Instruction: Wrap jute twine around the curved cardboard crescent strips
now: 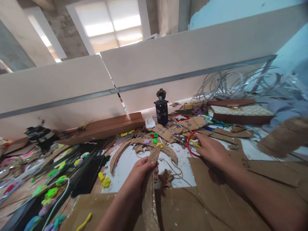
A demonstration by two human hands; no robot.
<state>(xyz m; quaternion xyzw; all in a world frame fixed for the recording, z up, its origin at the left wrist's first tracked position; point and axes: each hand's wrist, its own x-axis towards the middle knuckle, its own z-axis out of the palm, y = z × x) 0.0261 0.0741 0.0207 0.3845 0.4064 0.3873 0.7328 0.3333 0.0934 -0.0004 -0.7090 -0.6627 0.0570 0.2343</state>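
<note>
My left hand (141, 173) is closed around a twine-wrapped strip (150, 195), which runs down toward me. Its upper end meets a curved piece wrapped partly in twine (170, 153), with bare cardboard (116, 158) showing on the left arc. Small green, red, purple and yellow fuzzy flowers (154, 138) sit at the top of the curve. My right hand (211, 149) grips scissors (192, 143) with red and yellow handles, their blades pointing left, apart from the strip. A loose length of twine (178, 173) trails between the hands.
A dark bottle (161, 110) with a raised lid stands behind the work. Cardboard pieces (221, 192) lie at front and right, beside a twine roll (284, 136). A handbag (240, 112) and coiled white tubing (223, 83) are at back right. Fuzzy flowers (51, 192) lie left.
</note>
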